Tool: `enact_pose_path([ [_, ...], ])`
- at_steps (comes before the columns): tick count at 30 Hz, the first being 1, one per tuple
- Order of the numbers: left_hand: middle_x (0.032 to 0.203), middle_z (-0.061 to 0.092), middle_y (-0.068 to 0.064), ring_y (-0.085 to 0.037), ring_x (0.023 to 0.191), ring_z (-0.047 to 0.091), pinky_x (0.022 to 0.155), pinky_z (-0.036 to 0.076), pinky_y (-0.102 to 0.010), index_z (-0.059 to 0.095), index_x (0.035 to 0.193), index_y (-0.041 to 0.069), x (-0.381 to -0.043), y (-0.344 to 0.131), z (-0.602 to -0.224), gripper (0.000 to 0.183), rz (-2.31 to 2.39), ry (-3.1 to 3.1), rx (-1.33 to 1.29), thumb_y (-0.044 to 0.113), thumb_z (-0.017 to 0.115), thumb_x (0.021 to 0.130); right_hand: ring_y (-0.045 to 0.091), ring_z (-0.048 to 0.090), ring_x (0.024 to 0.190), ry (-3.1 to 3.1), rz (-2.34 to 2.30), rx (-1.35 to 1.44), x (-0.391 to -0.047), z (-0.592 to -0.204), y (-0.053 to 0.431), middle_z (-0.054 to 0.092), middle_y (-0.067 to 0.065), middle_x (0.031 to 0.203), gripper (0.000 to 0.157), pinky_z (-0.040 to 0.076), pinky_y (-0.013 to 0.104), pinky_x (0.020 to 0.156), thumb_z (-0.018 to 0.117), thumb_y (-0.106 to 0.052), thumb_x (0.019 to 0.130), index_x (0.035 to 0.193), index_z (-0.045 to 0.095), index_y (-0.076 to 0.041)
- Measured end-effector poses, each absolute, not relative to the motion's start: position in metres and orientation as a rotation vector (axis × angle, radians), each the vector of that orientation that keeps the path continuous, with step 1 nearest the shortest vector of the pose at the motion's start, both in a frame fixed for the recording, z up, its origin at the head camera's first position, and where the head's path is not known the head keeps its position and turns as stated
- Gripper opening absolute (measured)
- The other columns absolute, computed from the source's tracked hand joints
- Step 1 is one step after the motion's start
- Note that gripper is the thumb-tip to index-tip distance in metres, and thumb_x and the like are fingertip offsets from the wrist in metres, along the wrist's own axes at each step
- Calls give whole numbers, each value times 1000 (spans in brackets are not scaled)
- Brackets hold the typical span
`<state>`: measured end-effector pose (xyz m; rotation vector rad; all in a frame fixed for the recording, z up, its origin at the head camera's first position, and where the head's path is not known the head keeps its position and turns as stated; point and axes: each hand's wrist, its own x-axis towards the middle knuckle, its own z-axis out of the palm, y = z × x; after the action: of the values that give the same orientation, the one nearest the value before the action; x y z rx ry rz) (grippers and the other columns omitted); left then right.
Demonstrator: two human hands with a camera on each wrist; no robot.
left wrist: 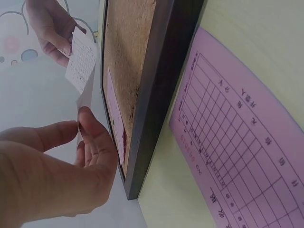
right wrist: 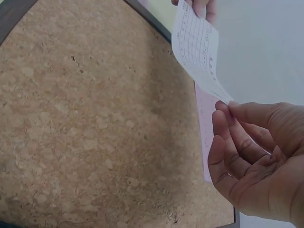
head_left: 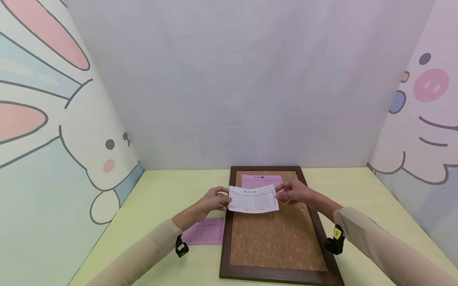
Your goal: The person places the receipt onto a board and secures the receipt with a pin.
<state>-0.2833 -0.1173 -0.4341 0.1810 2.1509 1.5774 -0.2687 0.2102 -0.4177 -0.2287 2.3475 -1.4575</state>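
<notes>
A white printed receipt slip [head_left: 252, 200] is held up over the framed cork board [head_left: 275, 238], slightly bowed between both hands. My left hand [head_left: 214, 200] pinches its left edge between thumb and fingers. At its right edge, my right hand [head_left: 294, 191] pinches it the same way, as the right wrist view shows. Behind the slip, a pink receipt slip [head_left: 261, 180] lies on the upper part of the cork; its lower part is hidden by the white one. Another pink receipt slip [left wrist: 237, 128] lies on the table left of the board, below my left forearm.
The board's dark brown frame [head_left: 279, 274] forms a raised edge on the pale yellow table [head_left: 161, 190]. A grey wall [head_left: 232, 87] stands behind, with side walls bearing a cartoon rabbit [head_left: 96, 151] and a cartoon pig [head_left: 411, 131].
</notes>
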Motion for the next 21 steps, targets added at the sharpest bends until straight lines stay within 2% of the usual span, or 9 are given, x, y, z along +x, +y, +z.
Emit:
enact_pose_path([
  [6, 97, 72, -10, -12, 73, 62, 69, 54, -24, 54, 126, -1, -286, -99, -444, 32, 1601, 2167, 151, 5, 66, 97, 16, 66, 78, 2370, -1433, -205, -267, -430, 220, 75, 8, 90, 37, 54, 30, 67, 70, -13, 97, 125, 63, 10],
  [10, 97, 73, -12, -12, 68, 63, 63, 54, -22, 52, 129, -1, -280, -89, -454, 39, 1598, 2181, 116, 2, 69, 94, 14, 61, 73, 2348, -1429, -179, -263, -443, 229, 73, 5, 85, 37, 46, 27, 61, 70, -15, 97, 125, 64, 8],
  [14, 85, 68, -10, -13, 65, 62, 59, 55, -22, 51, 125, 0, -277, -84, -463, 42, 1589, 2193, 89, 1, 73, 90, 14, 55, 68, 2343, -1427, -167, -261, -451, 233, 71, 3, 78, 36, 39, 26, 56, 71, -15, 95, 123, 67, 8],
  [17, 76, 64, -7, -13, 61, 62, 56, 54, -22, 50, 118, 1, -277, -82, -467, 39, 1599, 2190, 99, -2, 74, 87, 13, 58, 68, 2340, -1407, -213, -262, -452, 235, 71, 3, 78, 34, 41, 25, 56, 73, -14, 94, 121, 69, 7],
  [21, 73, 66, -6, -13, 61, 63, 55, 54, -23, 54, 107, -1, -279, -79, -464, 27, 1570, 2241, 168, -3, 73, 87, 11, 58, 65, 2341, -1403, -270, -267, -452, 238, 72, 3, 79, 31, 41, 23, 53, 73, -11, 92, 117, 71, 7],
])
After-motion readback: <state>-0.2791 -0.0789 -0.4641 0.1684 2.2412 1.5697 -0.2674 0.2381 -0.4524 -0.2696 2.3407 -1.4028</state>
